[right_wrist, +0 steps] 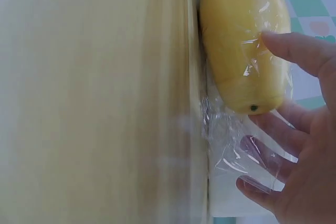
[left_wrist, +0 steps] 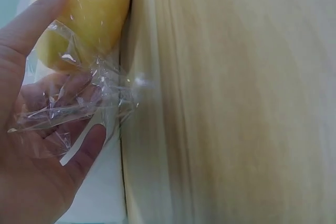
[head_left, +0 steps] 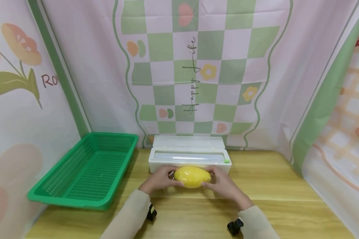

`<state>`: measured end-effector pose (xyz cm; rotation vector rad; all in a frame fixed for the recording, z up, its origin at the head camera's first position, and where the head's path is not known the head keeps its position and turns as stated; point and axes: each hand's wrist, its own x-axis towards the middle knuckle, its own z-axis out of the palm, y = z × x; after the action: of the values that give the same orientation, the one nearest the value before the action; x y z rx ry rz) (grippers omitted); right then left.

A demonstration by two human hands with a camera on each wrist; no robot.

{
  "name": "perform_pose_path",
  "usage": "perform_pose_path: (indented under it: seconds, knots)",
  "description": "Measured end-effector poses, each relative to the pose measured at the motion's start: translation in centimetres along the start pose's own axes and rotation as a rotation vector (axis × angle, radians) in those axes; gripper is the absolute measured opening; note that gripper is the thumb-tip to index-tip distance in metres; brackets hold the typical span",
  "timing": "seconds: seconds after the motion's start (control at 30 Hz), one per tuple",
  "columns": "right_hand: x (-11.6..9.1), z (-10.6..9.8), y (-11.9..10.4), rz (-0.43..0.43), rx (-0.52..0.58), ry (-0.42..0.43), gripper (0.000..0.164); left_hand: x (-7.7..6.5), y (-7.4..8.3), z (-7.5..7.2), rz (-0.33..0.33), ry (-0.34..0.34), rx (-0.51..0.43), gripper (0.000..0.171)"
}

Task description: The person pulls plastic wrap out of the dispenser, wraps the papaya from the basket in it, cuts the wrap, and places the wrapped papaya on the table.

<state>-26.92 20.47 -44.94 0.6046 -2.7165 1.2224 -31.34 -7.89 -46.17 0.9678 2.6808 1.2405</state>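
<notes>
A yellow mango with clear plastic film about it is held up between both hands, in front of a white cling film box. My left hand grips its left end, thumb on the near side. My right hand grips the other end in the same way. In the left wrist view, loose crinkled film hangs from the mango over the fingers. Slack film also lies across the right fingers in the right wrist view, below a small dark stem spot on the mango.
Behind the hands stands the white cling film box, its lid raised and a green slider at the right. A green plastic basket stands on the left of the wooden table. Printed curtains enclose the table.
</notes>
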Motion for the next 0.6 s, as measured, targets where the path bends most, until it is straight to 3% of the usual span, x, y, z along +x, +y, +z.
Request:
perform_pose_path:
  seconds: [0.2, 0.43, 0.6]
  knots:
    - [-0.3, 0.1, -0.1, 0.006, -0.023, 0.013, 0.049, -0.1, 0.1, -0.2, 0.001, -0.024, -0.065, 0.052]
    - [-0.4, 0.1, -0.5, 0.004, -0.020, 0.007, 0.055, -0.6, 0.2, -0.6, -0.049, -0.044, -0.172, 0.054]
    - [-0.5, 0.0, -0.5, 0.008, -0.036, 0.010, 0.059, -1.1, 0.7, -1.1, -0.058, -0.037, -0.172, 0.063]
